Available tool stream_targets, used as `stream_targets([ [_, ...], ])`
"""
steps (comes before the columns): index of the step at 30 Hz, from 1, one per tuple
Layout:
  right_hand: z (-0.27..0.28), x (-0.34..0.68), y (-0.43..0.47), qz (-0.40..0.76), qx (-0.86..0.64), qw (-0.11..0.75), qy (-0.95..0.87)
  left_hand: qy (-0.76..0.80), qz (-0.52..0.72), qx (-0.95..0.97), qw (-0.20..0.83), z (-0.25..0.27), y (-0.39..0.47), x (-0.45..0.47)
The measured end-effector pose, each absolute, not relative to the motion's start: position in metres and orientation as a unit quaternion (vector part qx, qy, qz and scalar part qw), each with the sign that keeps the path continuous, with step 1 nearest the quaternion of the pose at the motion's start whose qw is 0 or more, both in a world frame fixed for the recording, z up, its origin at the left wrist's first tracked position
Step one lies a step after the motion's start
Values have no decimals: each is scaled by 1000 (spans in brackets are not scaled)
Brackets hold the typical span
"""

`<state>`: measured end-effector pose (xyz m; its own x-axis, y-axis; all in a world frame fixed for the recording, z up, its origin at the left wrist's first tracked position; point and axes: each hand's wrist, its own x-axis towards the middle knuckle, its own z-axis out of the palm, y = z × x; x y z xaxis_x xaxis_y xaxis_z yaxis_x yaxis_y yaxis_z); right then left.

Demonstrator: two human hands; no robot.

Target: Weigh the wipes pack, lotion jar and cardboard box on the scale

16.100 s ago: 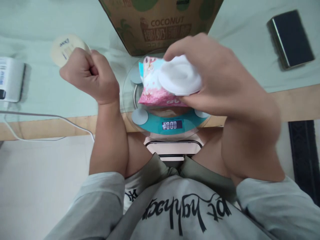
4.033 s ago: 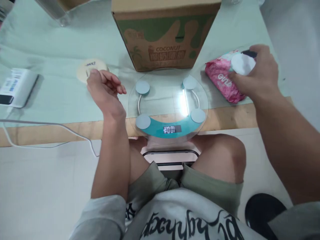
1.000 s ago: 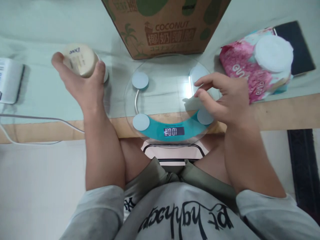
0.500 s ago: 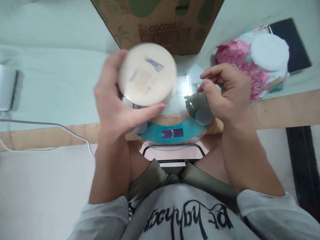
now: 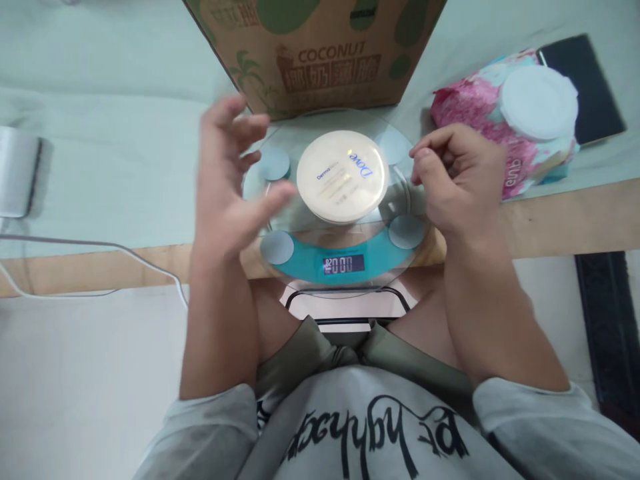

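Note:
A cream round Dove tub (image 5: 343,177) rests lid up on a clear glass scale (image 5: 310,260) with a teal front band. The scale's small display (image 5: 344,265) is lit with digits that look mostly like zeros. Just left of the tub is my left hand (image 5: 230,177), its fingers and thumb spread apart, touching nothing and slightly blurred. To the right, my right hand (image 5: 457,177) hovers by the scale's right edge with fingers curled and thumb close to the index fingertip. Nothing shows in it.
Behind the scale stands a brown coconut carton (image 5: 325,60). At right lie a pink patterned pack (image 5: 465,100) with a white round lid (image 5: 539,102) and a dark flat object (image 5: 585,87). A white box-shaped device (image 5: 17,173) and a white cable (image 5: 120,250) are at left.
My left hand has put the tub down on the scale, let go and drawn back left. The display's digits have changed. My right hand's fingertips have come closer together.

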<state>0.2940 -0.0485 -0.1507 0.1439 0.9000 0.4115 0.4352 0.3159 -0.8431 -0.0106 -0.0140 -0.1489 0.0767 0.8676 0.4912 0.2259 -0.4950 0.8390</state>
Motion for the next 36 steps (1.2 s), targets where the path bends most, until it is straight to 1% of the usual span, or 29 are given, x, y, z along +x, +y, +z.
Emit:
stream_targets([
  [2,-156,294,-46,208,-540,552,-600,427,634,602,231,-148,-10,-19],
  [4,-159,292,-44,207,-536,563,-594,442,653,580,202,-148,-10,-23],
  [12,-157,287,-42,215,-515,576,-598,440,608,622,223,-142,-21,-24],
  [26,-154,289,-45,217,-542,551,-596,422,597,654,194,-147,-11,-27],
  [31,-152,290,-46,211,-538,557,-596,404,621,631,231,-161,1,-24],
  [36,-150,290,-46,200,-526,574,-595,389,669,603,194,-161,-7,-10],
])
